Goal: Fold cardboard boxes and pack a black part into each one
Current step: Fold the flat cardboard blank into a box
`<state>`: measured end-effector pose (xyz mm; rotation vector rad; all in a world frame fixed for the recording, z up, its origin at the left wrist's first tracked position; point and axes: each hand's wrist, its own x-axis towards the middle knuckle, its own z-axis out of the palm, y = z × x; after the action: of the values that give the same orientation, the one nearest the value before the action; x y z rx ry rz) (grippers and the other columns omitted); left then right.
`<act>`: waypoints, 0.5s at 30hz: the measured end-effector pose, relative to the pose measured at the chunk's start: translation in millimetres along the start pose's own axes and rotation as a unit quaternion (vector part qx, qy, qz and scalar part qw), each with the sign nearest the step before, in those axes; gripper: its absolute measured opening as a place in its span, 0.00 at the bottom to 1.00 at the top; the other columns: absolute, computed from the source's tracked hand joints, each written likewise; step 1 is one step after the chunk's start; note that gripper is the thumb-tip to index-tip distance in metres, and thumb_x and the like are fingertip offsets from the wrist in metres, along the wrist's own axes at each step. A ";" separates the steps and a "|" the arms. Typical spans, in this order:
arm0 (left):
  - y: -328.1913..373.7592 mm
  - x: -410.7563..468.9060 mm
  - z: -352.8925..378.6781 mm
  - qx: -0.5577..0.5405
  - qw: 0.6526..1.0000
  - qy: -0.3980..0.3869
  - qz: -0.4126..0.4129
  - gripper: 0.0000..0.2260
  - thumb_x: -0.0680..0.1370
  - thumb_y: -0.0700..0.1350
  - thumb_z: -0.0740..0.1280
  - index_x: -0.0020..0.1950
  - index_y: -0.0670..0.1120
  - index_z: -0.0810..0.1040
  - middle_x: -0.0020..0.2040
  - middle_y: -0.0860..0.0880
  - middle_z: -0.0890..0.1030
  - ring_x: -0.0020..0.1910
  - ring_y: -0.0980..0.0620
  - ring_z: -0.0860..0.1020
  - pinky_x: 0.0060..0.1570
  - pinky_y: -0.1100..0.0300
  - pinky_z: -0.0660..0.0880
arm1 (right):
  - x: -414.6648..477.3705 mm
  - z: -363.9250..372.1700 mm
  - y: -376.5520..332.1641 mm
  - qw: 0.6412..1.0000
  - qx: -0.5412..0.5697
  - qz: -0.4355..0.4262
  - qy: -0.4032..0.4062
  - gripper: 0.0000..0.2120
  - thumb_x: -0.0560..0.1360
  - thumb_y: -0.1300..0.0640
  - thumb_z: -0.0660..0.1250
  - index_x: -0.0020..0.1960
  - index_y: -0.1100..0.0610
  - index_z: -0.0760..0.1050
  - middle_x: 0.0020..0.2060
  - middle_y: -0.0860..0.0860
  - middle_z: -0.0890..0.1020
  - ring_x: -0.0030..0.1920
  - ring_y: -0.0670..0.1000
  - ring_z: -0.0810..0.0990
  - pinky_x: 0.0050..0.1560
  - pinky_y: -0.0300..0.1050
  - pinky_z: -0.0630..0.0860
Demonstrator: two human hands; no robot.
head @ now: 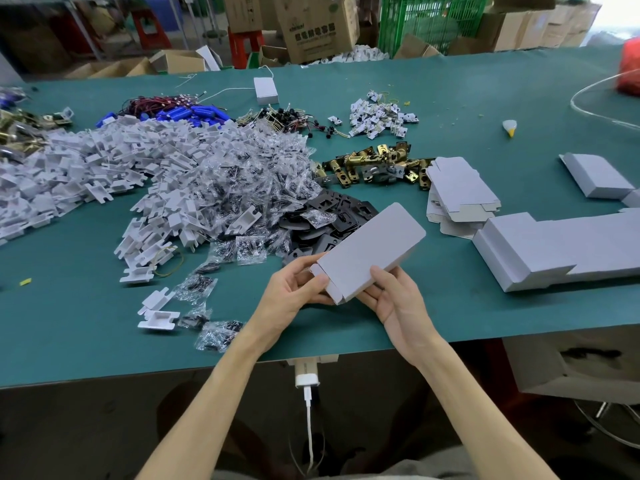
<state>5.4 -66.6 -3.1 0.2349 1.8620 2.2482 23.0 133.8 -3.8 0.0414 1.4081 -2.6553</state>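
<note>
As left hand [294, 289], right hand [398, 306] grip box [374, 244], interior hidden

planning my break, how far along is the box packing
Done: a row of folded boxes lies at the right of the table. In hand: the left hand and right hand hold one box, its near end not yet closed; whether a part is inside cannot be seen. Left: a stack of flat blanks and a pile of black parts, so plenty to do.
</note>
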 end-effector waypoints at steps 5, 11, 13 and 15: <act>-1.7 0.6 -0.2 -0.006 1.000 0.007 0.000 0.18 0.79 0.44 0.71 0.69 0.44 0.77 0.57 0.42 0.86 0.52 0.46 0.85 0.50 0.55 0.84 | -1.9 1.2 -1.6 1.000 -0.006 -0.002 -0.006 0.22 0.82 0.55 0.65 0.74 0.58 0.67 0.67 0.55 0.80 0.64 0.56 0.81 0.58 0.44 0.80; -1.1 0.9 0.8 -0.005 1.000 0.007 0.002 0.19 0.79 0.44 0.71 0.69 0.43 0.77 0.57 0.42 0.86 0.52 0.46 0.85 0.48 0.56 0.83 | -1.8 1.0 -1.5 1.000 -0.032 0.000 0.002 0.21 0.84 0.56 0.62 0.75 0.58 0.66 0.67 0.55 0.80 0.66 0.57 0.81 0.59 0.45 0.80; -1.4 0.7 0.8 -0.003 1.000 0.011 0.002 0.19 0.79 0.44 0.71 0.69 0.42 0.77 0.57 0.41 0.86 0.52 0.46 0.85 0.48 0.57 0.83 | -1.9 1.2 -1.2 0.999 -0.038 0.001 0.002 0.21 0.84 0.55 0.63 0.75 0.58 0.66 0.67 0.55 0.80 0.66 0.56 0.80 0.59 0.45 0.80; -1.7 0.7 0.7 -0.001 1.000 0.014 0.002 0.19 0.79 0.44 0.70 0.69 0.41 0.76 0.57 0.40 0.86 0.52 0.45 0.85 0.48 0.56 0.83 | -2.3 1.6 -1.0 0.999 -0.045 0.003 0.003 0.23 0.82 0.53 0.65 0.74 0.58 0.67 0.67 0.54 0.81 0.66 0.56 0.80 0.58 0.44 0.80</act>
<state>5.1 -65.4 -4.6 0.2074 1.8755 2.2680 25.2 133.3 -1.9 0.0433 1.5256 -2.5859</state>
